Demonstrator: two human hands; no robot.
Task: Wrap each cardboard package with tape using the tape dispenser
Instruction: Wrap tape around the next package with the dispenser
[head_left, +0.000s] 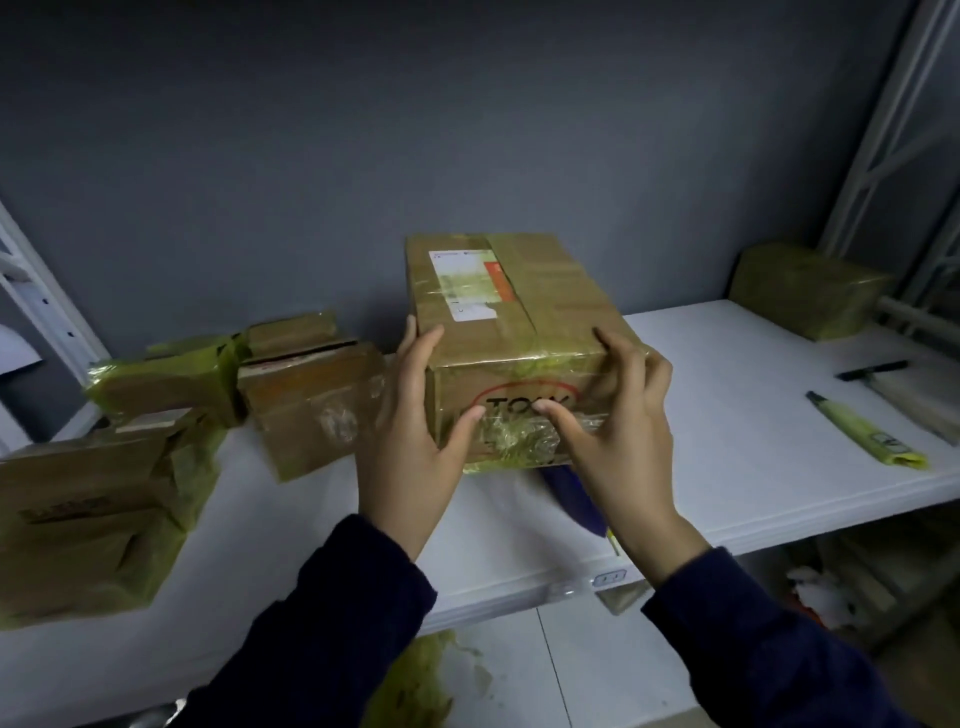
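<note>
On the white shelf (727, 364), gripping the cardboard package (519, 312) in left hand (410, 431) and right hand (623, 431), thumbs on crumpled tape (514, 441); likely to crease or peel if pressed unevenly.

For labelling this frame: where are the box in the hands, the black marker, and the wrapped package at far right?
Box (561, 312): head view, top face.
Marker (872, 369): head view, middle of barrel.
Package (810, 291): head view, front face.

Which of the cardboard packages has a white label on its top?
The centre package, held by the left hand and right hand; it alone bears one.
</note>
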